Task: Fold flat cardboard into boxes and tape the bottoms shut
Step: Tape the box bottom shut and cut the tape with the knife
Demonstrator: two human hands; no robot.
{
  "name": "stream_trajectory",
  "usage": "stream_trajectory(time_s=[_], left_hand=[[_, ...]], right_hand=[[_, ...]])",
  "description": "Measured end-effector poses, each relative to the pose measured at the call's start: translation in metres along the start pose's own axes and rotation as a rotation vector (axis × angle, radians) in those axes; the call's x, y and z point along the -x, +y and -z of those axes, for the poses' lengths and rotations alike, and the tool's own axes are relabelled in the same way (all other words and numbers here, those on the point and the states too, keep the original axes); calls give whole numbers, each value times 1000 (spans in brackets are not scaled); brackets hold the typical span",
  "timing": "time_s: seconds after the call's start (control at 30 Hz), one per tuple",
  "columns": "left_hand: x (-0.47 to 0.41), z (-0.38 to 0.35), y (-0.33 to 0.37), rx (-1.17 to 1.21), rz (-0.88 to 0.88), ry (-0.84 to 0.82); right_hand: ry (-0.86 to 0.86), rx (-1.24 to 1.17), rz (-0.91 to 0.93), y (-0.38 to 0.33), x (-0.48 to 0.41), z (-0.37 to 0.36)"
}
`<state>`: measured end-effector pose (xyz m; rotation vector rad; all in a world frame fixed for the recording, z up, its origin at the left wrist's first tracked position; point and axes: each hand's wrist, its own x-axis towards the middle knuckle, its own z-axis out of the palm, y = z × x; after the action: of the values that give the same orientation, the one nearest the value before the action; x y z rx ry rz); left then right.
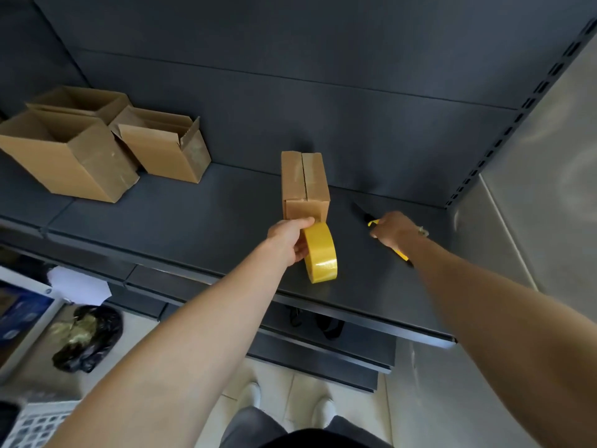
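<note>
A small cardboard box stands on the dark shelf, its taped bottom flaps facing up. Just in front of it, my left hand grips a yellow roll of tape, which stands on edge against the box's near side. To the right, my right hand holds a yellow and black utility knife with its tip pointing away over the shelf.
Three open folded boxes stand at the shelf's back left. A perforated upright and a grey wall close the right side. Below the shelf edge are lower shelves, a black bag and my shoes on the tiled floor.
</note>
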<state>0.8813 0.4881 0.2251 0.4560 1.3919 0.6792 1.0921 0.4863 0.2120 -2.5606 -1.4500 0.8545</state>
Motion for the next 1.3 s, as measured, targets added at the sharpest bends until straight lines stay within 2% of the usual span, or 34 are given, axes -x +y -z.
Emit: stream_trajectory(time_s=[0.13,0.2,0.33,0.6,0.7,0.9,1.1,1.3], left_hand=[[-3,-5,1,-20,-10,43],[-5,-6,1,-30,-15,65],[-6,-10,2,-49,-14,92],[-3,-14,0,-17,31,105],[-3,-13,1,-17,14,111],[-3,-15,2,-66,20,131],[-7,-9,6,-138,21,141],[-14,3,10,-209,17,134]], right_hand=[[104,340,-31,15,-1,-18],[151,408,-6,20,-4,-23],[138,492,3,26,-9,-24],[65,345,-12,28,-2,-24],[46,145,41,33,2,-22],[92,-264,259,30,18,-2],[-48,-87,518,5,33,2],[-198,147,423,-8,31,-15]])
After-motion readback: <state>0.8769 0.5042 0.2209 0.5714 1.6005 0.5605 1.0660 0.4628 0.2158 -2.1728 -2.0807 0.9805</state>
